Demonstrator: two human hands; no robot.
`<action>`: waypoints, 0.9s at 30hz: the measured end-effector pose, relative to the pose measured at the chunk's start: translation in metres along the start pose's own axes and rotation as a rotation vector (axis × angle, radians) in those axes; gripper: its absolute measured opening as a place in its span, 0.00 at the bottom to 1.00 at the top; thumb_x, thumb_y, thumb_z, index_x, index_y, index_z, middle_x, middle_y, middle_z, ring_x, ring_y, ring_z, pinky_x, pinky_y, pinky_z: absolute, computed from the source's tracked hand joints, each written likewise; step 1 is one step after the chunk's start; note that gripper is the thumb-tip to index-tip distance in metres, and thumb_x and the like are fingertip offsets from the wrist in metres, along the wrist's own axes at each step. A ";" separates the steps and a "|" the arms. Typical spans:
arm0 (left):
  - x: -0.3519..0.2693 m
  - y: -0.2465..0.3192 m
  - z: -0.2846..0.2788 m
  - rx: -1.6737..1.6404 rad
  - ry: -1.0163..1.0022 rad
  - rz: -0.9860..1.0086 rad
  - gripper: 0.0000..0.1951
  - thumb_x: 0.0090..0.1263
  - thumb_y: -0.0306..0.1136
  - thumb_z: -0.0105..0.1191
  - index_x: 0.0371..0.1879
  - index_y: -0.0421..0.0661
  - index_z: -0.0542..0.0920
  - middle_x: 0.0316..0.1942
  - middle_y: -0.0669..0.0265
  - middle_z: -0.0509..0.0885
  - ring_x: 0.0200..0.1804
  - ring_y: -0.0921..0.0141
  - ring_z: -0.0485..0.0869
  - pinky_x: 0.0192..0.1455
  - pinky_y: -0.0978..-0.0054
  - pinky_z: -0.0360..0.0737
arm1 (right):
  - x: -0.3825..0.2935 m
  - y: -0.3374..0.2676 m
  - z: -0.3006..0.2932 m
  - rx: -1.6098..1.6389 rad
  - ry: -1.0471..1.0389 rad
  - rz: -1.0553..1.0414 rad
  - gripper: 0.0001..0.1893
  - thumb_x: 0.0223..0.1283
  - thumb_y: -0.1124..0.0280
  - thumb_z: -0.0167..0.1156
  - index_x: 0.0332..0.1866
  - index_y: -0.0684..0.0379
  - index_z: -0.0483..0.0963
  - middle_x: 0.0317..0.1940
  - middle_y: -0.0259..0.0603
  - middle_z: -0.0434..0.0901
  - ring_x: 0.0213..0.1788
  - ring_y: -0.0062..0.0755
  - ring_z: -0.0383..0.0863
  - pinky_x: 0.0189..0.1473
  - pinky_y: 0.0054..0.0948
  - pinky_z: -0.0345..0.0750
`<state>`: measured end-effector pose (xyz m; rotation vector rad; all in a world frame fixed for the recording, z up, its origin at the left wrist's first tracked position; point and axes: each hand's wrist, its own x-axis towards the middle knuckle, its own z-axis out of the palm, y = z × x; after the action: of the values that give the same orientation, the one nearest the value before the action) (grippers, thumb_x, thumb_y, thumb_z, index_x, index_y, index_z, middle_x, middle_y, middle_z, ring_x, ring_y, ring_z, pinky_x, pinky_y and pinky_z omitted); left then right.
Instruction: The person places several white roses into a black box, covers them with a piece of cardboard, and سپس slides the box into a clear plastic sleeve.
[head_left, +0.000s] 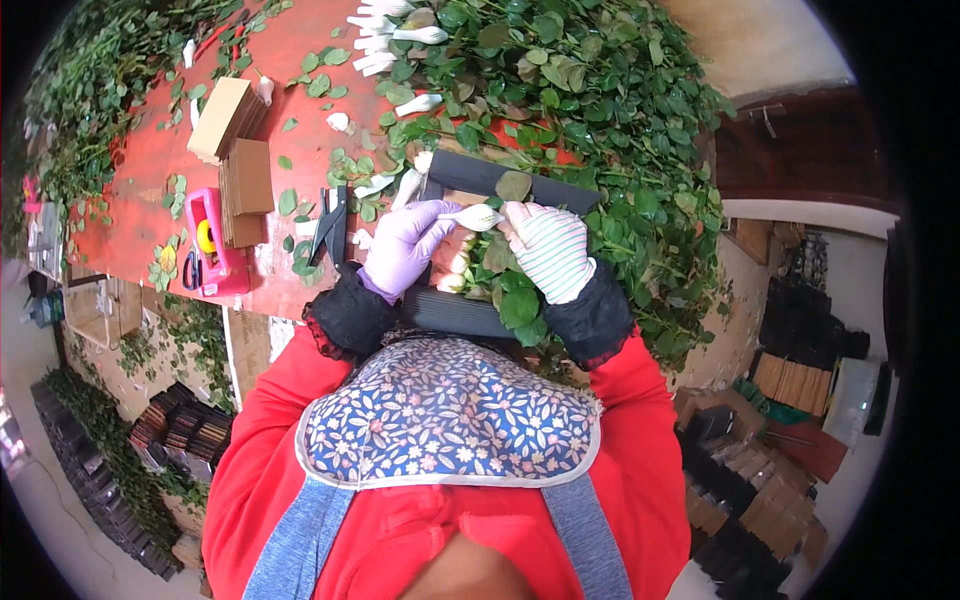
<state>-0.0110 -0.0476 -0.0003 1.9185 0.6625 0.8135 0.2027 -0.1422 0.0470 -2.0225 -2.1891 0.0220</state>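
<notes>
A rose bud in a white foam net sleeve (481, 217) is stretched between my two gloved hands. My left hand (403, 246), in a purple glove, pinches the sleeve's narrow tail. At the bud's other end, the fingertips of my right hand (551, 244), in a green-striped white glove, hold its base; the stem there is hidden. Beneath them lie pale pink roses (452, 262) between a dark flat panel (517, 182) and dark ribbed cardboard (457, 311). Rose leaves (519, 307) spill over the ribbed cardboard below my right hand.
Leafy rose stems (570, 60) heap up on the red table (300, 142), with several white-sleeved buds (375, 37) beside them. Black-handled scissors (328, 225) lie left of my left hand. Farther left are stacked cardboard pieces (247, 176) and a pink tape dispenser (225, 277).
</notes>
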 end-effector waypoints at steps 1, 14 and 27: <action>0.002 0.002 -0.005 -0.015 -0.017 -0.071 0.14 0.72 0.26 0.57 0.54 0.39 0.81 0.36 0.67 0.85 0.36 0.76 0.83 0.41 0.77 0.79 | -0.001 0.001 0.000 0.002 0.004 0.014 0.09 0.64 0.61 0.60 0.38 0.54 0.72 0.24 0.40 0.77 0.25 0.43 0.80 0.26 0.41 0.75; 0.005 0.049 -0.044 0.406 -0.427 0.073 0.16 0.68 0.38 0.58 0.54 0.49 0.80 0.57 0.64 0.81 0.44 0.60 0.86 0.43 0.63 0.84 | 0.001 0.009 -0.007 0.006 0.059 0.068 0.07 0.66 0.61 0.60 0.37 0.51 0.74 0.23 0.38 0.78 0.24 0.42 0.81 0.28 0.41 0.76; -0.019 0.016 0.010 0.477 -0.382 0.064 0.20 0.69 0.36 0.55 0.60 0.49 0.79 0.63 0.65 0.78 0.35 0.59 0.86 0.36 0.61 0.84 | 0.015 -0.016 0.021 -0.304 -0.181 0.071 0.10 0.66 0.58 0.60 0.38 0.53 0.80 0.20 0.42 0.80 0.23 0.43 0.81 0.27 0.40 0.77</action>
<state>-0.0139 -0.0737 0.0049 2.4508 0.5932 0.3184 0.1829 -0.1264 0.0303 -2.3419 -2.3492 -0.1323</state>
